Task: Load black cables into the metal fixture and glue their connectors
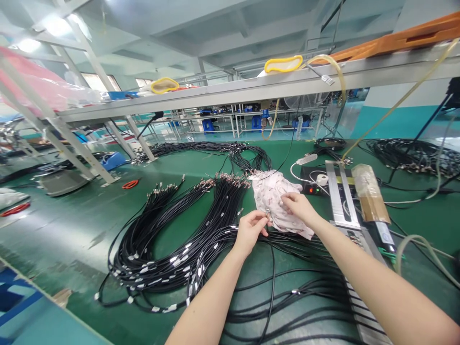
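Note:
My left hand is closed in a pinch on the end of a black cable, whose small metal connector shows at the fingertips. From there the cable runs down over the bench. Just to the right, my right hand has its thumb and fingers pinched together on a fold of a pale pink patterned cloth. The crumpled cloth lies behind and beneath both hands. Left of them, a thick bundle of black cables with white labels curves across the green bench, connector ends pointing away from me.
Right of the cloth stand a black box with a lit red switch, a metal rail fixture and a tape-wrapped tube. More cables lie at the back right. A raised shelf spans the bench. Orange-handled tools lie left.

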{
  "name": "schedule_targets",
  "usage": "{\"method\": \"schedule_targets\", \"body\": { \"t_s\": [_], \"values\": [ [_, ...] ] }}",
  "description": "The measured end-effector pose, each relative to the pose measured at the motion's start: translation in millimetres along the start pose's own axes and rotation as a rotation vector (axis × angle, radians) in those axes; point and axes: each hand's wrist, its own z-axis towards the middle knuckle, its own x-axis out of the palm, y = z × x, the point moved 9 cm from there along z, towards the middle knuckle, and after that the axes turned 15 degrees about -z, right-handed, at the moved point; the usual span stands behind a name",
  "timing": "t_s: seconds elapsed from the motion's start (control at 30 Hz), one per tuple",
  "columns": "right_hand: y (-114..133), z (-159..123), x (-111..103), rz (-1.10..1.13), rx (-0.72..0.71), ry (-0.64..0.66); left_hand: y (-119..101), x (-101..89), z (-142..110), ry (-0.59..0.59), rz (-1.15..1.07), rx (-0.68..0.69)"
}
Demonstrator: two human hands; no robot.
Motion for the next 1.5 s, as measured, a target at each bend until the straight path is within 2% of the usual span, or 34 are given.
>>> {"method": "schedule_targets", "body": {
  "t_s": [0.13, 0.27, 0.43, 0.57, 0.7, 0.87, 1.03, 1.27, 1.5],
  "values": [
    [-12.8, 32.0, 10.1, -0.193, 0.008, -0.078, 2.2, -6.0, 2.8, -0.029, -0.014, 0.014],
    [0.6, 42.4, 19.0, -0.253, -0.116, -0.112, 3.2, -11.4, 5.1, -0.051, -0.029, 0.017],
    [39.1, 12.8, 8.5, -0.181, -0.404, -0.183, 8.8, -22.5, 8.5, -0.095, -0.044, -0.003],
    [64.8, -20.4, 11.9, -0.122, -0.615, -0.095, 14.4, -28.1, 9.5, -0.112, -0.046, -0.028],
    [73.9, -34.9, 20.3, -0.103, -0.702, 0.0, 16.4, -27.7, 8.6, -0.097, -0.037, -0.049],
    [71.4, -34.4, 23.4, -0.068, -0.696, 0.104, 17.8, -25.9, 7.8, -0.069, -0.027, -0.063],
    [64.3, -23.9, 27.0, 0.004, -0.601, 0.205, 18.3, -21.9, 7.0, -0.021, -0.015, -0.081],
    [56.7, -20.8, 47.2, 0.06, -0.501, 0.499, 15.1, -16.3, 5.9, 0.018, 0.046, -0.072],
    [54.3, -15.9, 53.3, 0.079, -0.409, 0.595, 17.2, -15.2, 5.3, 0.026, 0.054, -0.081]
  ]
}}
